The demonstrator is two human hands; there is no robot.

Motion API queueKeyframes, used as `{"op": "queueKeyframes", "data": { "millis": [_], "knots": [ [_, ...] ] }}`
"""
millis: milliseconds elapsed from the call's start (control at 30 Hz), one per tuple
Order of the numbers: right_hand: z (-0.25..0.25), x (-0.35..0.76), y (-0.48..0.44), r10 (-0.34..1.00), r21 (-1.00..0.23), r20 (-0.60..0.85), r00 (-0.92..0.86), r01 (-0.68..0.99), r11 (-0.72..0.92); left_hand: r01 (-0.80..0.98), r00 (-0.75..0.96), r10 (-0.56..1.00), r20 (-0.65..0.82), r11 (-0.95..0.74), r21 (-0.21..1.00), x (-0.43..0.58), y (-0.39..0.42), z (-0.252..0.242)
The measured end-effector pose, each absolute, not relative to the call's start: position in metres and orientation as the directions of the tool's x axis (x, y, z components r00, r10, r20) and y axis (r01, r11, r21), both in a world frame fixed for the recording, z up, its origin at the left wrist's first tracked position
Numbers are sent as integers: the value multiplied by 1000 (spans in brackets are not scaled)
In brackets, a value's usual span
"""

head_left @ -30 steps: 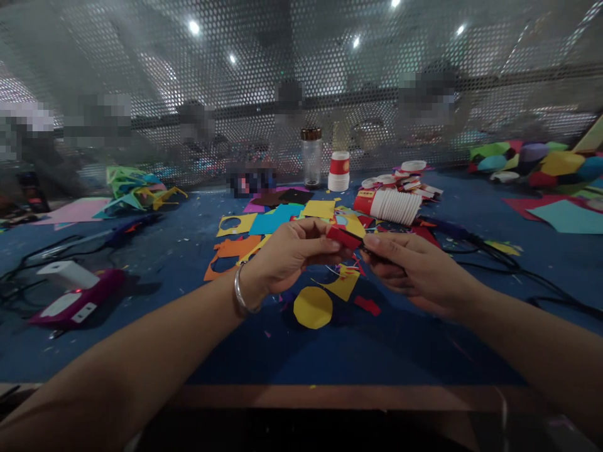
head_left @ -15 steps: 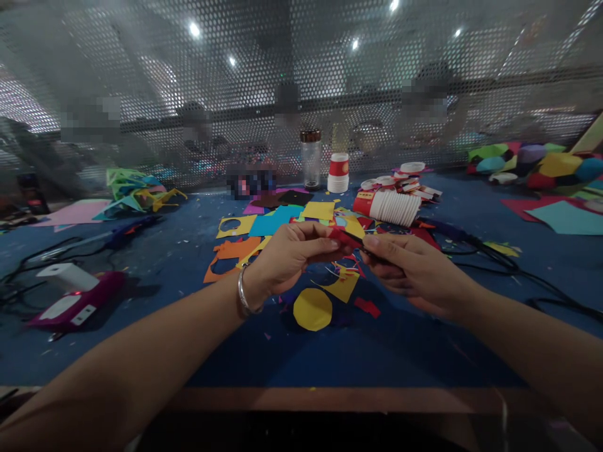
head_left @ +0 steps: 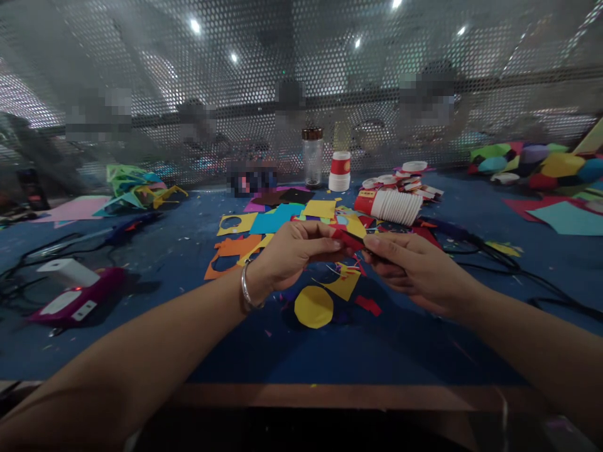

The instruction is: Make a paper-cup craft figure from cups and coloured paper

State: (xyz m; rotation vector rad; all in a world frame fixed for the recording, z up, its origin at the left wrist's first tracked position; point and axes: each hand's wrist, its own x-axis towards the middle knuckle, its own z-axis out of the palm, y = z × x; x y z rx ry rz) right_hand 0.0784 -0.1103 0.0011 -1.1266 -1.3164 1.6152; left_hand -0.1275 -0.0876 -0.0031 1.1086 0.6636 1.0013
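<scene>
My left hand [head_left: 294,254] pinches a small piece of red paper [head_left: 346,240] between thumb and fingertips. My right hand [head_left: 405,263] is closed round a thin dark tool [head_left: 358,238] that looks like scissors. Its narrow tip lies against the red paper, while its handle is hidden in my fingers. Both hands are above the table, close together. Below them lie a yellow paper disc [head_left: 313,307], a yellow scrap [head_left: 345,284] with a curved cut and a small red paper scrap [head_left: 368,305].
Behind my hands lie coloured paper sheets [head_left: 273,220]. A stack of paper cups [head_left: 393,207] lies on its side near a glass bottle [head_left: 312,160] and upright cups [head_left: 340,171]. A purple power strip [head_left: 78,298] is at left; black cables [head_left: 509,267] run at right. Perforated metal stands behind.
Both hands keep nearly the same pose and hold on the red paper and the dark tool. Slightly more of the red paper shows between them. The whole view has shifted slightly.
</scene>
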Motion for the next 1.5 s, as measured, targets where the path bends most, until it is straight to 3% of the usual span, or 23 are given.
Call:
{"op": "queueKeyframes", "data": {
  "millis": [900,1167,1500],
  "knots": [
    [1,76,-109,939,-988,-157,-305,40,-152,-215,433,898,-80,189,958,-123,-89,-4],
    [2,79,-106,970,-995,-50,-240,-69,-68,-196,359,932,-58,136,971,-124,-89,1],
    [3,74,-107,970,-1000,-7,-244,-22,-13,-194,336,941,-45,116,974,-118,-97,4]
  ]
}}
